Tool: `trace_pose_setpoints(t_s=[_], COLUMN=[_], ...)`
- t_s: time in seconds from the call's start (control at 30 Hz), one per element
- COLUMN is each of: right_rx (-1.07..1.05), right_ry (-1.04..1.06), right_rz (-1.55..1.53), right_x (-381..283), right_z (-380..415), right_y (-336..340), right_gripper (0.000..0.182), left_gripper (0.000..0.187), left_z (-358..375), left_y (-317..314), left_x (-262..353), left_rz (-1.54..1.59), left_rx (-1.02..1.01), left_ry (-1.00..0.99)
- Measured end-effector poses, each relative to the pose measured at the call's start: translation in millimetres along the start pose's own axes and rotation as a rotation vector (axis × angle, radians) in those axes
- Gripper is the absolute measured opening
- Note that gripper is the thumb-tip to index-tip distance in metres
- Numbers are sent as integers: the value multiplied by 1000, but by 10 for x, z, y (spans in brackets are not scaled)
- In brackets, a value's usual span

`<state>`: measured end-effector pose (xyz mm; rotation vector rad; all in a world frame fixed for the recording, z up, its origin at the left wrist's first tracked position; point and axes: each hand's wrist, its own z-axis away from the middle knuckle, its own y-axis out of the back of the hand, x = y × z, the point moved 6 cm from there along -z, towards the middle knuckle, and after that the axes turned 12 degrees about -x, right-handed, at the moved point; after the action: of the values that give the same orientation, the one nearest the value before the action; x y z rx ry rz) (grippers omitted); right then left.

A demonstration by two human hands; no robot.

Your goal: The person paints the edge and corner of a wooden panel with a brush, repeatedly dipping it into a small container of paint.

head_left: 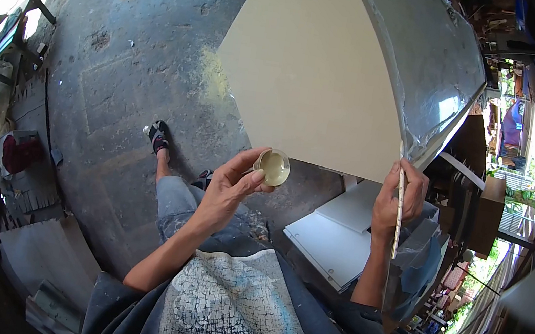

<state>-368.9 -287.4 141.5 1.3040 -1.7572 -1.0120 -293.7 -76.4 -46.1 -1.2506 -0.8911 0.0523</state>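
Observation:
My left hand holds a small round cup of pale yellowish liquid by its rim, tilted toward me, just below the near edge of a large cream board. My right hand grips a thin stick that points downward, at the near corner of the board where a sheet of clear plastic film covers its right part. The film looks peeled back and shiny.
White panels are stacked under the board. My sandalled foot stands on a stained concrete floor. Cardboard and clutter lie at the left. Shelves and furniture crowd the right side.

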Motion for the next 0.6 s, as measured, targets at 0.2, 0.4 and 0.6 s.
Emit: trace_pose_setpoints(t_s=[0.2,0.4,0.6], right_rx=[-13,-17,-9], right_ry=[24,38,15], right_rz=[19,30,32], right_x=[-45,-44,-43], right_z=[-30,-22,-18], right_y=[4,-9,-2], right_gripper=[17,18,17], left_gripper=[59,59,64], left_z=[-4,6,5], left_y=[-12,2,8], left_x=[5,-9,-15], left_rz=[1,-8,0], left_rx=[-4,3,-7], left_ry=[1,16,37])
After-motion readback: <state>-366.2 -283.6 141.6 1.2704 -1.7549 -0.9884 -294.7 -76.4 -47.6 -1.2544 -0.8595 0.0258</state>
